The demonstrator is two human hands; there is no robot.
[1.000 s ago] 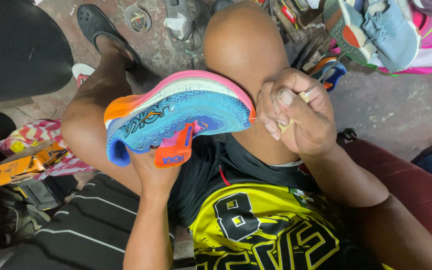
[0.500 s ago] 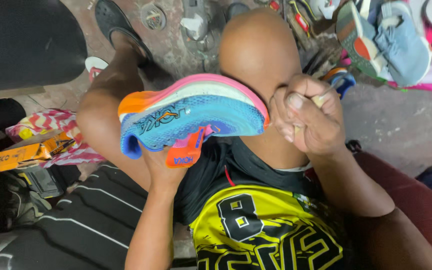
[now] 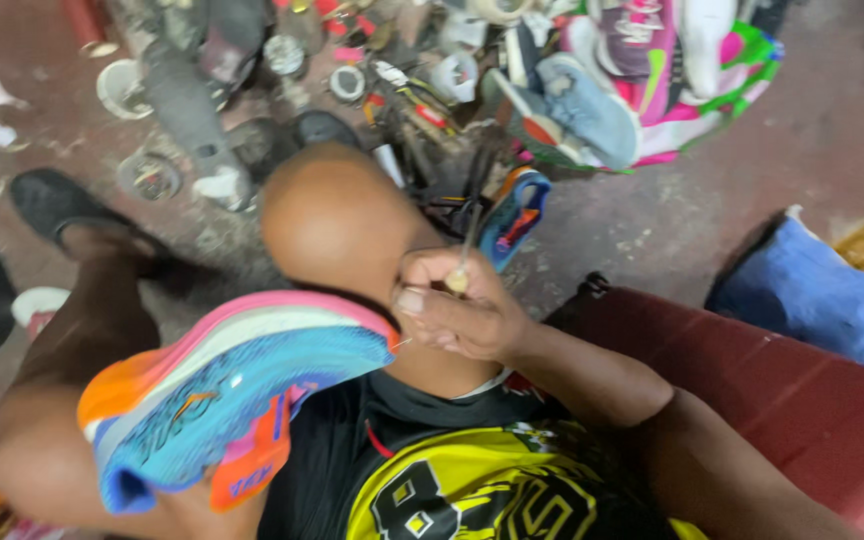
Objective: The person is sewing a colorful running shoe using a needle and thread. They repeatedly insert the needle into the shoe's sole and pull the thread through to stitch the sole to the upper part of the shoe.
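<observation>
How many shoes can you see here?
3 clearly: a blue-and-pink running shoe on the lap, a black shoe worn on the foot at left, a blue-and-orange shoe past the knee. The blurry pile beyond may hide more.

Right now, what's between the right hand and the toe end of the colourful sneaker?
In the head view, a thin thread bridges the short gap from the right hand to the sneaker; behind the gap is the person's raised knee.

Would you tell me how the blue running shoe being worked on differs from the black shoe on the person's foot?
The running shoe is bright blue, orange and pink; the black shoe is plain dark. The running shoe is held off the floor, tipped on its side between the knees; the black shoe is worn, flat on the floor.
</observation>
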